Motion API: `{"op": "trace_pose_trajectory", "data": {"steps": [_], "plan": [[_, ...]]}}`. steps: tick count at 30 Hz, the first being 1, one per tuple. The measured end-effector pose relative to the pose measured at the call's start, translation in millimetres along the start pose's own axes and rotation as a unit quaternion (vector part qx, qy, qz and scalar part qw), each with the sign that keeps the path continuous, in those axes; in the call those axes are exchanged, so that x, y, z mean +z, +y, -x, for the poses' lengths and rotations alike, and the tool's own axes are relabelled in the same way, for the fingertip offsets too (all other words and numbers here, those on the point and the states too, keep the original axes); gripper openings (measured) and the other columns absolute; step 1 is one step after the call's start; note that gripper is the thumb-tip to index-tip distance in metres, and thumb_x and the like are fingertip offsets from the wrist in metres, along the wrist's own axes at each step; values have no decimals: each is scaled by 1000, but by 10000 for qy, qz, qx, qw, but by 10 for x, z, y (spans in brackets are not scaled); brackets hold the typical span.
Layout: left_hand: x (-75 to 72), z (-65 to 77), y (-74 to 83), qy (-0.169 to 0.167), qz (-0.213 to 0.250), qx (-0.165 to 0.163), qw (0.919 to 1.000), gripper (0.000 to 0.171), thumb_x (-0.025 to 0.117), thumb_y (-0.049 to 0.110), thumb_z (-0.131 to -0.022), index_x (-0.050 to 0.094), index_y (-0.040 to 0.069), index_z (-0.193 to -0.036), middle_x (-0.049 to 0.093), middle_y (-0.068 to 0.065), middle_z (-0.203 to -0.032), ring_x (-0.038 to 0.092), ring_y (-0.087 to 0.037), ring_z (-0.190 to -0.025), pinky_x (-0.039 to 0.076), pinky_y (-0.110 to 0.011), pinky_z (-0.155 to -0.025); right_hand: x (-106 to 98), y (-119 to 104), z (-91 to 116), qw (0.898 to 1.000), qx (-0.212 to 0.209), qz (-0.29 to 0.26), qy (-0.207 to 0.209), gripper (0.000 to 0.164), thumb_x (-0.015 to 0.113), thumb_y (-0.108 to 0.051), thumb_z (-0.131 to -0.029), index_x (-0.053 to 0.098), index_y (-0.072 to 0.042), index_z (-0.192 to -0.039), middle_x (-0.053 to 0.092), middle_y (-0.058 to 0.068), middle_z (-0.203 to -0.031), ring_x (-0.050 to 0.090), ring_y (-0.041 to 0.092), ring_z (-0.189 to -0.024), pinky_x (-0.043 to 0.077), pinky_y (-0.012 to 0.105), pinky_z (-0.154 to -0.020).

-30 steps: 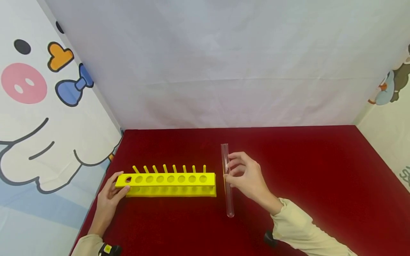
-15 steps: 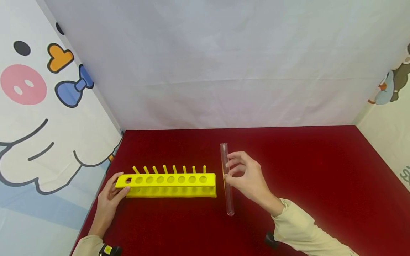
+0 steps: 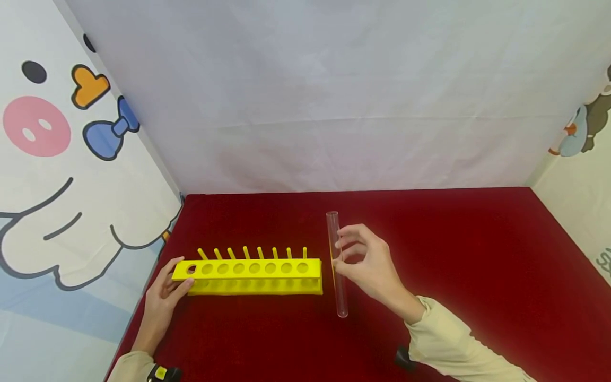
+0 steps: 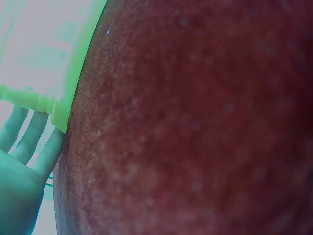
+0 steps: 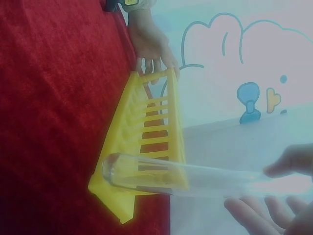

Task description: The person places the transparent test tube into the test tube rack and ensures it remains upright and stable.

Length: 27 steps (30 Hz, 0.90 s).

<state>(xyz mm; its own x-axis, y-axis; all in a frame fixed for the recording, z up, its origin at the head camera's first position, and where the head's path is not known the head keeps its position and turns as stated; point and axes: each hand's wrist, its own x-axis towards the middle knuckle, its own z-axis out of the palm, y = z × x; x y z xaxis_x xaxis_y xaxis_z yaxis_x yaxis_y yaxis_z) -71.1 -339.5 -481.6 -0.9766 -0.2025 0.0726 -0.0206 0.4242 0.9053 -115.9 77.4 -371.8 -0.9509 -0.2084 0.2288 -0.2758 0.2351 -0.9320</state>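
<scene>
A yellow test tube rack (image 3: 246, 276) stands on the red cloth, with one row of round holes and several pegs along its back. My left hand (image 3: 159, 300) grips its left end, thumb at the front edge of the top plate. To the right of the rack, my right hand (image 3: 369, 262) pinches a clear glass test tube (image 3: 340, 292) between thumb and fingers. The tube is close to upright, mouth up and rounded bottom down. In the right wrist view, the test tube (image 5: 195, 178) overlaps the near end of the rack (image 5: 115, 196); it looks see-through, with no contents showing.
Red cloth (image 3: 458, 249) covers the table. A pale curtain (image 3: 353, 106) hangs behind it, and a cartoon-printed sheet (image 3: 95, 212) borders the left side. Another printed sheet (image 3: 582, 201) is on the right. Black bands with a yellow patch (image 3: 161, 372) sit at the left wrist.
The test tube has risen slightly, and its mouth has shifted a little left. My left hand and the rack stay in place.
</scene>
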Motion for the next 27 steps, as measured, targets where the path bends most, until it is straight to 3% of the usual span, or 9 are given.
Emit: {"op": "trace_pose_trajectory", "data": {"steps": [12,27], "plan": [[-2,8,-15,-1,-23,-73,10000,54,55,28,-96,35,22,-146,50,0,-126,55,-5,-100,44,-12,-81,4,-3,-7,9993,-237,-275,-58,44,75,6,-73,58,-12,-109,62,7,-94,64,19,-74,56,38,-66],[-5,7,-21,-24,111,-87,9999,54,55,26,-96,35,22,-146,51,0,-124,56,-5,-99,45,-12,-81,24,-77,-16,9979,-352,-537,0,43,74,11,-72,57,-4,-109,61,14,-94,63,27,-75,56,37,-64]]}}
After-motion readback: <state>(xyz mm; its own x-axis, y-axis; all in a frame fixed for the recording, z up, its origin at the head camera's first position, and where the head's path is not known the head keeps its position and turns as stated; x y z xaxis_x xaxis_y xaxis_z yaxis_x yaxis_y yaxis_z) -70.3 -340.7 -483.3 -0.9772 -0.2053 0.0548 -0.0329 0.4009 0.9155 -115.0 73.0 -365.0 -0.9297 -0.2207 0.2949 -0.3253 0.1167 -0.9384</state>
